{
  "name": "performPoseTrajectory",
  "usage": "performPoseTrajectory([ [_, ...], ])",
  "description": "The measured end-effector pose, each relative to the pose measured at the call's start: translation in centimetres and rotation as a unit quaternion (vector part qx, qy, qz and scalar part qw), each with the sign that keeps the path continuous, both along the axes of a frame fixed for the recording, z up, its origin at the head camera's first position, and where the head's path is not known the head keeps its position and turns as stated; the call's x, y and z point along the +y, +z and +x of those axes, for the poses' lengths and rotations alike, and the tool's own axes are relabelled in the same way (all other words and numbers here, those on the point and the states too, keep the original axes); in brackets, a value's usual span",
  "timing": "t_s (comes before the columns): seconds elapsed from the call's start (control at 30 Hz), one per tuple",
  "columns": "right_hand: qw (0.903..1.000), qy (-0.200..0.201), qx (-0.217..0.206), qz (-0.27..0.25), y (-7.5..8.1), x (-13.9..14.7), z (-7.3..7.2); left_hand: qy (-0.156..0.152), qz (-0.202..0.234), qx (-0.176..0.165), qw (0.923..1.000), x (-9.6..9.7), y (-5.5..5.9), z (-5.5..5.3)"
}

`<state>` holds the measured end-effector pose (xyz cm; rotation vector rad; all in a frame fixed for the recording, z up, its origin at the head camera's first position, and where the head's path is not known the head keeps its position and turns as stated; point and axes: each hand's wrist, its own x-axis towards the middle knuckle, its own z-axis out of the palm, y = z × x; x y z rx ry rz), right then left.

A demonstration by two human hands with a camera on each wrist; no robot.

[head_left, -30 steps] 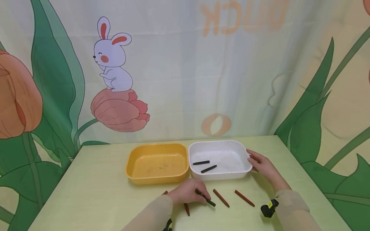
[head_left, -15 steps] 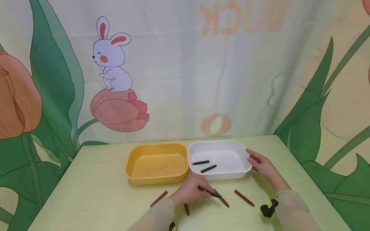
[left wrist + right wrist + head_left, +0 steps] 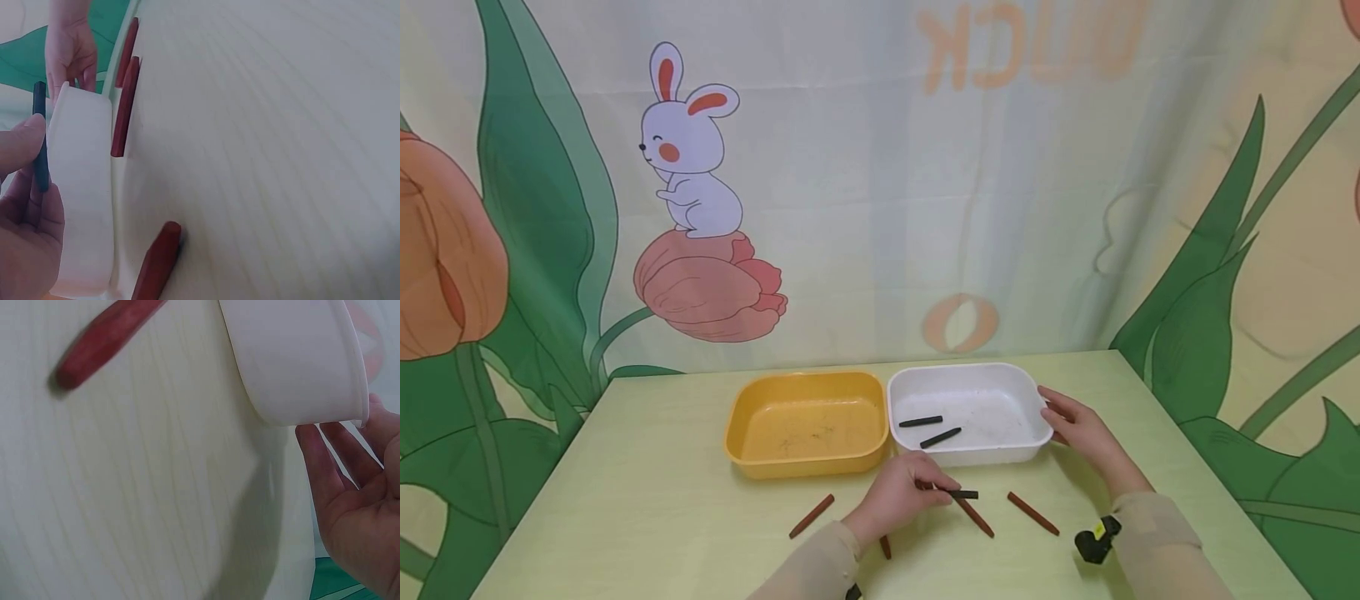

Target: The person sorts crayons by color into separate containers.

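My left hand pinches a black crayon between thumb and fingers, in front of the white tray. In the head view the crayon overlaps the far end of a brown crayon lying on the table. At the tray's right end is my right hand, its extended fingertips touching the outer wall and rim. The right wrist view shows those fingers against the tray's end. Inside the white tray lie two black crayons, one behind the other.
A yellow tray stands directly left of the white one. More brown crayons lie on the table: one at the left, one partly hidden by the left wrist, one at the right. A printed curtain hangs behind the table.
My left hand has moved right and slightly toward the white tray, carrying the black crayon, which has turned from slanting to nearly level. The left brown crayon is uncovered. My right hand stays put.
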<state>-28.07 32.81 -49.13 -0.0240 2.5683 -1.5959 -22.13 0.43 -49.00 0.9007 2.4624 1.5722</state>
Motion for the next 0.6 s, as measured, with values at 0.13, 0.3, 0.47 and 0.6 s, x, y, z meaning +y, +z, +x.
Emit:
performPoseTrajectory([
  [0.13,1.0,-0.002,-0.004,0.0,0.08,-0.06,0.02,0.014,0.013,0.012,0.9998,0.2,-0.04,0.09],
  [0.3,1.0,-0.003,-0.006,-0.003,0.18,-0.13,0.08,0.036,0.031,0.015,0.9988,0.55,0.1,0.35],
  [0.47,1.0,-0.004,-0.007,-0.004,0.18,-0.14,0.11,0.074,0.056,-0.009,0.9956,0.75,0.39,0.52],
  [0.6,1.0,-0.005,-0.008,-0.003,0.16,-0.12,0.1,0.101,0.084,-0.018,0.9912,0.8,0.44,0.66],
])
